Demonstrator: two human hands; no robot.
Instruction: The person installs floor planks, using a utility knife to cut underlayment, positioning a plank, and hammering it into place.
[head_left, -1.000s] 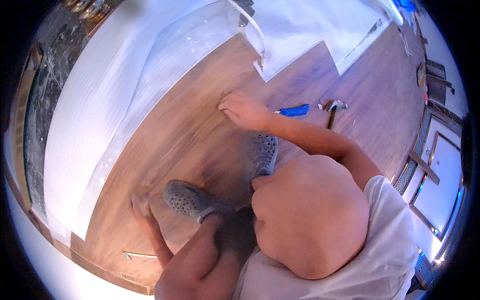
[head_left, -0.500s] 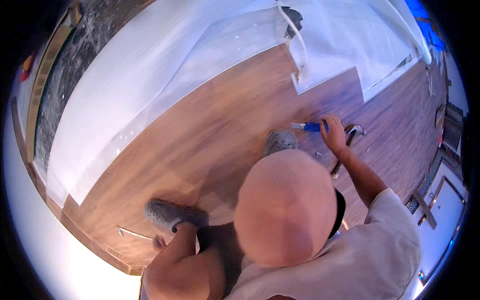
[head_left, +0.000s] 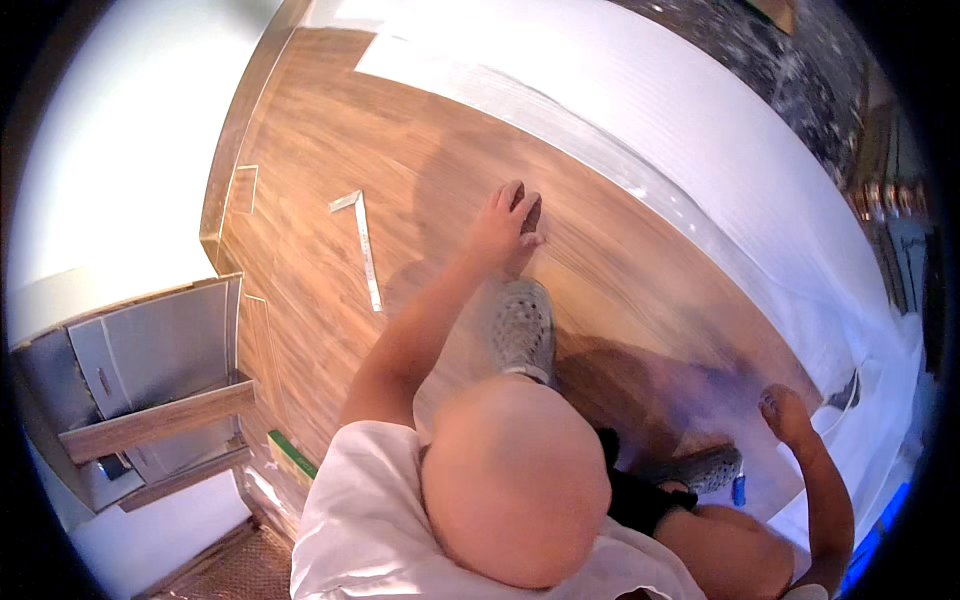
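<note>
My left hand (head_left: 503,232) reaches out low over the wood-look plank floor (head_left: 420,150), fingers apart, with nothing visible in it. A metal try square (head_left: 366,250) lies on the planks to its left. My right hand (head_left: 786,414) hangs near the edge of the white underlay sheet (head_left: 800,250), its fingers loosely bent and somewhat blurred; no object shows in it. Below it, beside my grey clog (head_left: 695,468), lies a blue-handled tool (head_left: 739,490), apart from the hand. My other clog (head_left: 523,325) stands just below my left hand.
White sheeting borders the planks along the far and right sides. A pale wall with a wooden baseboard (head_left: 225,190) stands at left. Grey cabinet fronts (head_left: 150,350) and a green-edged strip (head_left: 292,453) are at lower left. A white cable (head_left: 862,385) lies at right.
My view has swung round to the left, bringing the square nearer the middle. My right hand has come away from the blue-handled tool; my left hand is now stretched forward over the planks.
</note>
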